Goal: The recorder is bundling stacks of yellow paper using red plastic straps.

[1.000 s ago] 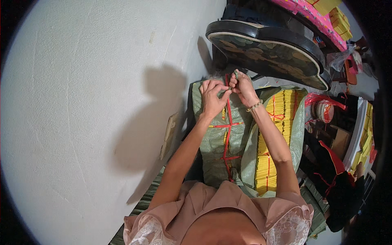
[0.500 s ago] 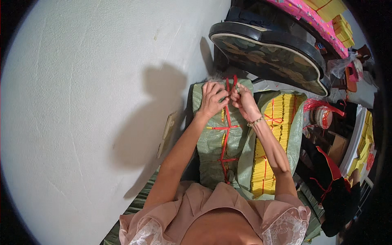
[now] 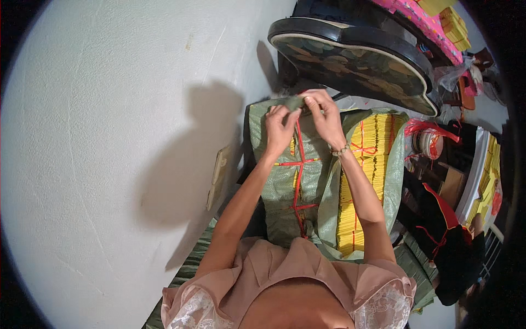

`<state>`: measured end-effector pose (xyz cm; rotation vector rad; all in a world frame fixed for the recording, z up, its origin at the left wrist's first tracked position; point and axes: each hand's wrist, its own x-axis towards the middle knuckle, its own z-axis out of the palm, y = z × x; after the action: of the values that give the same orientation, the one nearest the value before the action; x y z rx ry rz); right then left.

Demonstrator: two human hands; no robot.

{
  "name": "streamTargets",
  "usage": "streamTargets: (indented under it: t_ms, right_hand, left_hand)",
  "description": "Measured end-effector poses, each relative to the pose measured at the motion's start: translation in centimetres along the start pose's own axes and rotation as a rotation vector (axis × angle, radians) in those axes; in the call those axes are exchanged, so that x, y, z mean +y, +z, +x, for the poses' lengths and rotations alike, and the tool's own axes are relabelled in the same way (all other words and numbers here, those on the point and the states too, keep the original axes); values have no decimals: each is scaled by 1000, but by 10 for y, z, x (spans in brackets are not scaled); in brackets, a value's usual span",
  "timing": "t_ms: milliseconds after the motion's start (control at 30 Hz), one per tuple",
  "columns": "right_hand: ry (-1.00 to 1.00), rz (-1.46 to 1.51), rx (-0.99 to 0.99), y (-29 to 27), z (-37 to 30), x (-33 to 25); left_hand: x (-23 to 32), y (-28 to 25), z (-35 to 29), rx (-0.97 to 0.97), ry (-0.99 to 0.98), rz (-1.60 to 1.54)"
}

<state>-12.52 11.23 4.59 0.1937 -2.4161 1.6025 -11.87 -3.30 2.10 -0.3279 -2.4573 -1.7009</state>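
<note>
In front of me stands a green woven sack (image 3: 285, 181), its long opening drawn together by knotted red cord (image 3: 298, 175), with slivers of yellow showing in the gap. At the sack's far end, my left hand (image 3: 280, 129) has its fingers closed on the material. Close beside it, my right hand (image 3: 326, 120), a beaded bracelet at the wrist, pinches a blurred green fold (image 3: 295, 102) of the sack's edge. A bit of red shows behind the right fingers, but their tips are partly hidden.
Right of the tied sack, an open green sack (image 3: 395, 164) holds stacked yellow bundles (image 3: 361, 192) bound in red. A white wall (image 3: 120, 137) runs along the left. Beyond the sacks stands a dark padded chair (image 3: 356, 66). Red cord (image 3: 433, 129) and black cloth (image 3: 444, 247) lie at right.
My hands have shifted from the upright red cord ends to the sack's far edge. The right hand has turned over and reached farther away; the view has moved slightly.
</note>
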Motion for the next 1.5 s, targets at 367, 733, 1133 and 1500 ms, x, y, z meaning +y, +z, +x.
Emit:
streamTargets:
  t_ms: [367, 733, 1133, 1500]
  right_hand:
    - [284, -199, 55, 31, -35, -15]
    - [580, -281, -55, 25, -26, 4]
    - [627, -373, -277, 28, -4, 19]
    - [630, 98, 266, 42, -50, 7]
  left_hand:
    - [3, 9, 10, -126, -269, -566]
    - [-22, 27, 35, -303, -304, -475]
    - [-36, 30, 83, -559, -739, -255]
    - [-4, 1, 34, -182, -459, -794]
